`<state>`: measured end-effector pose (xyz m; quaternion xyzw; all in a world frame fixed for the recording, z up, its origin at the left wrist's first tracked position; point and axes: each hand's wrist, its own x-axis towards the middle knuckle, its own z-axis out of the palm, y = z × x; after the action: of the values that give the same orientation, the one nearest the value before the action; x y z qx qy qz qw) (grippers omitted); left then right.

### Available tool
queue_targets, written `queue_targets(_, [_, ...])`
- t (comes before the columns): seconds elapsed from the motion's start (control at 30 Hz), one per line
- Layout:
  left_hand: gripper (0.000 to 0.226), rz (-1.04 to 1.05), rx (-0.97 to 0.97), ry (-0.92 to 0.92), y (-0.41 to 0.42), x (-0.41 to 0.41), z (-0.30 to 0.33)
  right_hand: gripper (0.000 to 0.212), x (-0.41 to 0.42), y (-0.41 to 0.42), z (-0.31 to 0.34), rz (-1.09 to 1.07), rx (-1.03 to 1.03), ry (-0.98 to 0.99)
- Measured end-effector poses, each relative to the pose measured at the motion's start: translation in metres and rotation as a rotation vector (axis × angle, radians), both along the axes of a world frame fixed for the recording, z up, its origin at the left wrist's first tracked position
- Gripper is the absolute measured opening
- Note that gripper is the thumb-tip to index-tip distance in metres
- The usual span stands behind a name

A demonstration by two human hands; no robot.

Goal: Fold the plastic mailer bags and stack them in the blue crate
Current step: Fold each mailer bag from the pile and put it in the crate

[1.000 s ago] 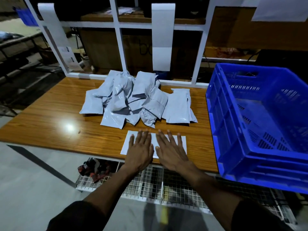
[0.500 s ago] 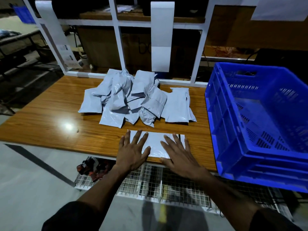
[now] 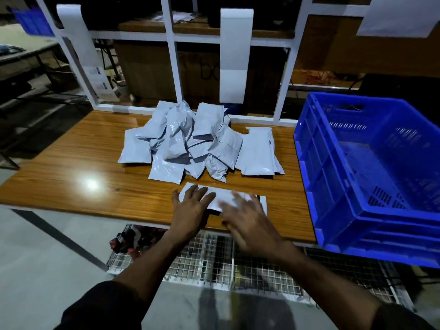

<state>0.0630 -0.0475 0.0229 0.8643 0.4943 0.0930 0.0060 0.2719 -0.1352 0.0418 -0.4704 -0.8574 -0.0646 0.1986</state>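
You had the flat mailer bag [image 3: 222, 197] at lower centre of the frame, on the desk [image 3: 78, 163] edge. Your left hand [image 3: 190, 210] pressed it with straight fingers; your right hand [image 3: 247, 217] was blurred, apparently flat. It looked thin, light, slippery: best pinched at an edge.

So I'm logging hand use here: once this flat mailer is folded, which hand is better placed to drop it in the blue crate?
Probably the right hand. It lies on the flat mailer's crate-side end, and the blue crate stands to its right. The left hand would have to cross over.
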Motion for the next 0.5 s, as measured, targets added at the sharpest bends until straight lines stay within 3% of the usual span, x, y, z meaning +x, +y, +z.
queue_targets(0.1, [0.069,-0.042,0.003,0.003,0.007,-0.003,0.007,0.04,-0.007,-0.003,0.009,0.087,-0.08,-0.362])
queue_targets(0.17, [0.068,-0.089,-0.014,0.018,0.01,-0.005,0.011,0.036,-0.012,0.008,0.014,0.021,-0.132,-0.446])
queue_targets(0.27, [0.063,-0.086,-0.045,-0.067,0.011,-0.007,0.015,0.011,-0.014,0.024,0.026,0.008,-0.073,-0.467])
queue_targets(0.37, [0.081,0.064,-0.124,-0.304,0.01,-0.011,0.014,0.033,-0.01,0.032,0.046,-0.068,-0.093,-0.432])
queue_targets(0.43, [0.089,0.122,-0.147,-0.452,0.007,-0.013,0.012,0.03,-0.004,0.031,0.063,-0.123,-0.137,-0.398])
queue_targets(0.5, [0.087,0.13,-0.146,-0.438,0.005,-0.012,0.005,0.036,0.008,0.031,0.08,-0.158,-0.157,-0.243])
